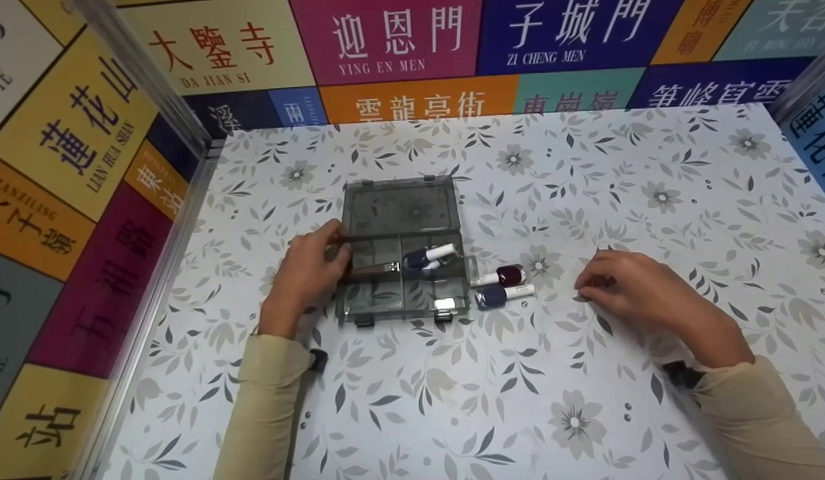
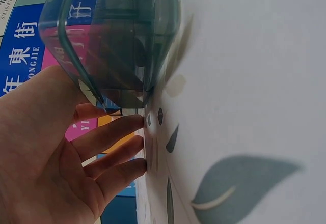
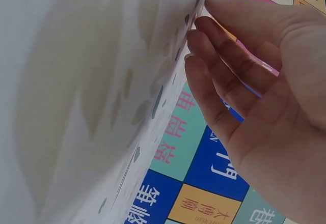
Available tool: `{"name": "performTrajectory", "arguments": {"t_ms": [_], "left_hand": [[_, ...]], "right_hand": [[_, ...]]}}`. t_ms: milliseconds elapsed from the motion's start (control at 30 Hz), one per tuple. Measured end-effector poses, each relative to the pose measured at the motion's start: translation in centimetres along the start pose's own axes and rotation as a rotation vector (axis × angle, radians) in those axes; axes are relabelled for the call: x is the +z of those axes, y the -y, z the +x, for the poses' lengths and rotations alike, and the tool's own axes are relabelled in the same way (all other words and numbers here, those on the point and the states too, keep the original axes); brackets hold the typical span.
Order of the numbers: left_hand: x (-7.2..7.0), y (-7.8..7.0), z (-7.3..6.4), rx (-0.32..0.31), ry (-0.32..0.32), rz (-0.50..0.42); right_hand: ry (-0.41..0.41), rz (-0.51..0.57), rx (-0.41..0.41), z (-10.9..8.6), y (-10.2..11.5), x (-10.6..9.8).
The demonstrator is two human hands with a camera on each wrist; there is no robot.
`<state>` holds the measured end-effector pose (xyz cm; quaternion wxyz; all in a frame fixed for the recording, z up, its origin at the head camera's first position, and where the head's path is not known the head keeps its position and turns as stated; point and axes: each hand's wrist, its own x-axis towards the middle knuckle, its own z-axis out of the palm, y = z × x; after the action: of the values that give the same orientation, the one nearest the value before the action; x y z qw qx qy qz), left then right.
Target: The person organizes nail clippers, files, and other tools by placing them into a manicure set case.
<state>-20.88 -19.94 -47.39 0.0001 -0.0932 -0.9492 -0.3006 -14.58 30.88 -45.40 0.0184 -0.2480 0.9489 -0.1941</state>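
Observation:
A smoky transparent compartment box (image 1: 374, 308) lies in front of me with its lid (image 1: 402, 203) folded back. My left hand (image 1: 310, 263) rests at its left side, thumb and index finger against the edge; in the left wrist view the other fingers reach loosely down to the table. Inside the box are a dark blue nail polish bottle (image 1: 415, 258) with a white cap, another white cap half hidden beneath it, and a nail clipper (image 1: 379, 269). Beside the box lie a dark red nail polish (image 1: 511, 275) and a violet-blue one (image 1: 491, 297). My right hand (image 1: 629, 283), holding nothing, hovers low over the table, fingers loosely bent.
The table (image 1: 452, 413) is covered with a white leaf-and-flower cloth. Colourful panels with Chinese lettering (image 1: 399, 40) stand along the back and the left (image 1: 72, 200) side. Dark bands (image 1: 317, 361) sit at both wrists below the sleeves.

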Motion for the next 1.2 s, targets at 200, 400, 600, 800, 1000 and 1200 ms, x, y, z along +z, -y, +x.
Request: {"name": "performTrajectory", "arguments": {"t_ms": [200, 400, 600, 800, 1000, 1200], "left_hand": [[0.0, 0.1, 0.0, 0.000, 0.004, -0.007], [-0.1, 0.1, 0.0, 0.006, 0.008, -0.009], [-0.2, 0.1, 0.0, 0.014, 0.004, -0.005], [-0.2, 0.2, -0.1, 0.018, -0.003, -0.010], [0.0, 0.1, 0.0, 0.017, -0.012, -0.006], [0.0, 0.1, -0.1, 0.026, -0.016, -0.005]], "right_hand": [[0.019, -0.014, 0.022, 0.1, 0.0, 0.0], [0.024, -0.005, 0.047, 0.1, 0.1, -0.1], [-0.027, 0.015, 0.011, 0.4, 0.6, 0.1], [-0.081, 0.067, -0.096, 0.9, 1.4, 0.4], [-0.147, 0.060, -0.167, 1.3, 2.0, 0.4], [-0.194, 0.071, -0.217, 2.1, 3.0, 0.4]]}}
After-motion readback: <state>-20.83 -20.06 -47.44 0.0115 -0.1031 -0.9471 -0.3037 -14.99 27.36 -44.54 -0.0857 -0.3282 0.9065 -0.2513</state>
